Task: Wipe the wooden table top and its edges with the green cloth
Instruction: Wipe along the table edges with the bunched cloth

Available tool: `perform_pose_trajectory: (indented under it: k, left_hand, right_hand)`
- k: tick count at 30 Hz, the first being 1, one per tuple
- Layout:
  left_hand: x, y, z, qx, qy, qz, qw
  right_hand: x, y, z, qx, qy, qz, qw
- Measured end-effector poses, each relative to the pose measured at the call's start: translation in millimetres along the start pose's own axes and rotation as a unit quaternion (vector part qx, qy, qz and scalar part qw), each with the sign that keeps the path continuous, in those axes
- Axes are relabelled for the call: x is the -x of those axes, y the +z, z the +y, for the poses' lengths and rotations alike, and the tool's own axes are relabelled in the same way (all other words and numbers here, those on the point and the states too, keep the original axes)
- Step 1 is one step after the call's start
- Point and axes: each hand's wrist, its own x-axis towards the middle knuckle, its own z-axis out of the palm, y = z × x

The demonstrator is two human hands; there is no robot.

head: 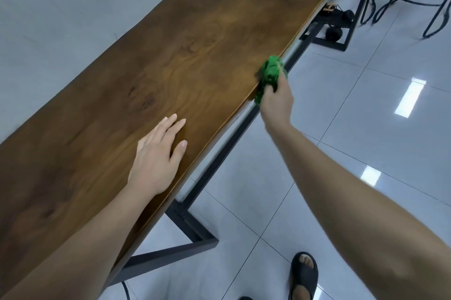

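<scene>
Cloth (270, 72) bunched in right hand (278, 102) grip touches table (170, 55) edge; left hand (156, 155) rests flat.

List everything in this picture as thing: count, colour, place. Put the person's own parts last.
table top: one, brown wood, runs lower left to upper right
cloth: one, green, bunched at the table top's right edge
frame: one, black metal, under the table top
floor: one, pale glossy tiles, right of the table
wire legs: several, black, top right
wheeled thing: one, black, on the floor under the far end; too small to identify
sandal: one plainly seen, black, bottom edge, worn
left hand: one, flat on the table top
right hand: one, grips the cloth at the edge
</scene>
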Motion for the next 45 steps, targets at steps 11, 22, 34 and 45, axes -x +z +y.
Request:
perform_pose_trajectory:
  k: [11,22,34,45]
  left_hand:
    - [0.6,7.3,-9.9,-0.013,0.033,0.008,0.999]
    - [0.0,6.7,-7.1,-0.026,0.031,0.006,0.999]
    - [-2.8,3.3,-1.9,-0.026,0.014,-0.004,1.0]
    - [0.5,4.5,-6.5,-0.021,0.02,0.005,1.0]
  right_hand:
    - [305.6,67.8,65.1,-0.051,-0.033,-0.165,0.984]
    - [150.3,39.6,44.4,-0.006,-0.041,-0.078,0.996]
    - [-64.8,-12.2,-8.2,0.017,0.029,0.001,0.999]
    - [141.1,44.4,38.9,-0.017,-0.03,-0.05,0.998]
